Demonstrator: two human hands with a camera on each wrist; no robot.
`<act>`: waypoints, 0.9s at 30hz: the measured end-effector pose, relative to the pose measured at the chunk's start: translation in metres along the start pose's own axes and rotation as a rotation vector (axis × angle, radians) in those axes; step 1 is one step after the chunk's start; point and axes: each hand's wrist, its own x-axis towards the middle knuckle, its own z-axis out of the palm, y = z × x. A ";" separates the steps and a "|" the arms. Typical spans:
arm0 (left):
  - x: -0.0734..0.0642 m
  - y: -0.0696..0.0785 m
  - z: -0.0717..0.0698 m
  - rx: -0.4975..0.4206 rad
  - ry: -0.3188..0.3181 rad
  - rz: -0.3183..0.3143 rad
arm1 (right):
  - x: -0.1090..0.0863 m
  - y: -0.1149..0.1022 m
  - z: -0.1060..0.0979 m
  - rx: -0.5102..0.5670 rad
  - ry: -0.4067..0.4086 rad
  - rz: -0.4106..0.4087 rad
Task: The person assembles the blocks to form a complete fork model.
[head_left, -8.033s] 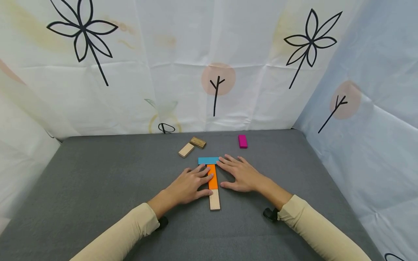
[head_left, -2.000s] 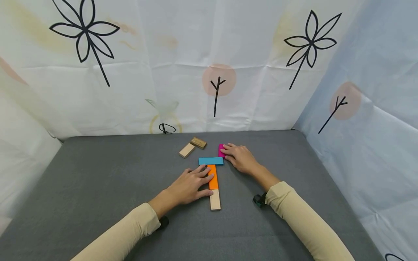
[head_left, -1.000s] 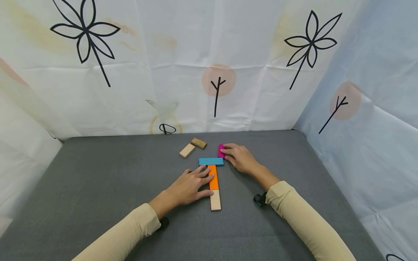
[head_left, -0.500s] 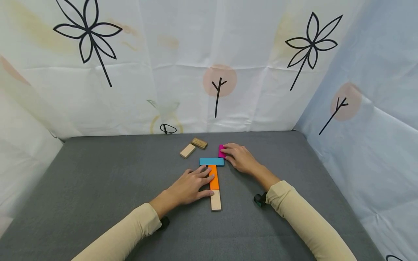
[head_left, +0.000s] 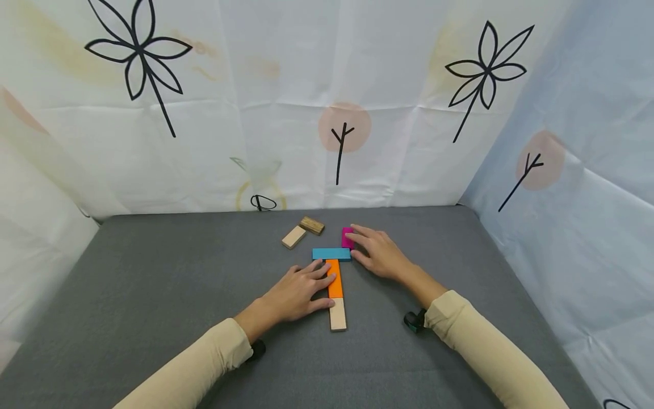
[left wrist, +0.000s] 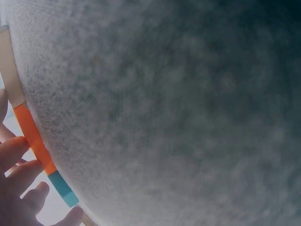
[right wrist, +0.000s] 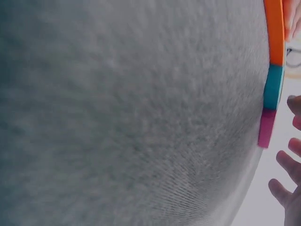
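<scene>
Flat on the table, an orange block (head_left: 335, 288) and a plain wooden block (head_left: 338, 319) lie end to end in a line. Across the orange block's far end sits a blue block (head_left: 331, 254). A magenta block (head_left: 346, 237) meets the blue one's far side at its right end. The left hand (head_left: 295, 292) rests its spread fingers on the orange block, the thumb by the plain block. Beside the magenta block is the right hand (head_left: 382, 255), fingers extended. In the right wrist view those fingers (right wrist: 282, 193) appear apart from the magenta block.
Behind and left of the blue block lie a pale wooden block (head_left: 293, 237) and a brown wooden block (head_left: 311, 225), touching or nearly so. Grey cloth (head_left: 153, 295) covers the table. White printed fabric (head_left: 286, 85) walls off the back and sides.
The magenta block has moved from the back right to the blue block's right end with the right hand. Most recently that hand has loosened and shifted slightly right. The left hand stays put.
</scene>
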 end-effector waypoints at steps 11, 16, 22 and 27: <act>0.002 -0.002 -0.004 -0.015 -0.008 0.015 | -0.026 -0.027 -0.002 0.002 -0.193 -0.075; 0.002 -0.003 -0.006 -0.041 -0.010 0.040 | -0.034 -0.030 0.000 0.032 -0.219 -0.101; 0.002 -0.006 -0.006 -0.054 -0.029 0.043 | -0.035 -0.029 0.002 0.075 -0.236 -0.128; 0.002 -0.009 -0.009 -0.102 -0.024 0.031 | -0.033 -0.031 0.002 0.093 -0.227 -0.128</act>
